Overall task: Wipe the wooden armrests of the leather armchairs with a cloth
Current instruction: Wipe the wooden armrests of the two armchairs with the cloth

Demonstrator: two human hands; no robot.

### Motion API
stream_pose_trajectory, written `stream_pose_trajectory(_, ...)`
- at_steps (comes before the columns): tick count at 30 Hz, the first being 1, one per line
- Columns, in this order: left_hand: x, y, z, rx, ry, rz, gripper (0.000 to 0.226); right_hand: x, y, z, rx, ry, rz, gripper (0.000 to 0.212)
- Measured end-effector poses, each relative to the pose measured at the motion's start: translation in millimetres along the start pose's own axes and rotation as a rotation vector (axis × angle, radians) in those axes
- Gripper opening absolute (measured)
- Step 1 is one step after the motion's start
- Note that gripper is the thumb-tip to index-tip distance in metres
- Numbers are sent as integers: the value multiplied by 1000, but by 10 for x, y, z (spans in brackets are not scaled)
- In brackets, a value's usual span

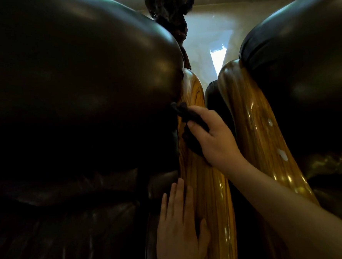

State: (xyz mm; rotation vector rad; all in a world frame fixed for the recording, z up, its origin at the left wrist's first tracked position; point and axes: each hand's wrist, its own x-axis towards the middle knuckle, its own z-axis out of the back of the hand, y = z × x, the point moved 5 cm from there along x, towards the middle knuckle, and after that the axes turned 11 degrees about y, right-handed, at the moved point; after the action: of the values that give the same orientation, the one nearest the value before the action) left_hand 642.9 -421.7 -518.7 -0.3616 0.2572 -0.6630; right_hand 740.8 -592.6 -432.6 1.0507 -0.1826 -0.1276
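Observation:
Two dark leather armchairs stand side by side, the left armchair and the right armchair. Each has a glossy striped wooden armrest. My right hand is shut on a dark cloth and presses it against the left chair's wooden armrest, at the seam where wood meets leather. My left hand lies flat with fingers together on the near part of the same armrest, at its leather edge. The right chair's wooden armrest shows a few whitish spots.
A narrow dark gap separates the two armrests. A dark carved figure rises behind the chairs at the top centre. Pale glossy floor with a bright reflection shows beyond the gap.

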Motion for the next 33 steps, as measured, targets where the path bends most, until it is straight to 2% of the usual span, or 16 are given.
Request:
stream_pose_trajectory(1,-1,-5,-2,0,3,0,74,-59,-71,-72,-130,41,-28,34)
stream_pose_trajectory(3,-3,-3,-5,10,12,2,73,-232,-236,-249,-581,101,-48,38)
stream_pose_trajectory(5,3,0,-15,23,26,9,74,-196,-343,-337,-774,141,-14,47)
stream_pose_trajectory(8,-1,6,-48,31,40,18,74,347,-453,-333,-750,187,-72,64)
stream_pose_trajectory(12,3,12,-56,64,50,17,75,816,-536,-265,-677,149,-235,66)
stream_pose_trajectory(15,-9,27,-87,33,41,12,74,585,-544,-198,-574,36,-263,62)
stream_pose_trajectory(18,-12,37,-78,8,22,-1,74,-166,-526,-265,-488,-95,-292,62)
stream_pose_trajectory(20,-6,25,-85,24,24,-9,75,-508,-512,-342,-534,-67,-249,63)
stream_pose_trajectory(22,-14,20,-95,26,29,1,74,-375,-521,-287,-470,-35,-243,62)
stream_pose_trajectory(25,-25,26,-88,15,10,11,74,140,-580,-126,-245,-35,-340,61)
stream_pose_trajectory(27,-22,38,-97,14,-9,-3,73,139,-583,-123,-298,2,-270,58)
stream_pose_trajectory(31,-29,47,-101,13,-34,-6,71,-874,-483,-358,-571,119,104,48)
stream_pose_trajectory(33,-44,45,-102,-6,-44,4,65,-1144,-614,-307,-536,148,124,45)
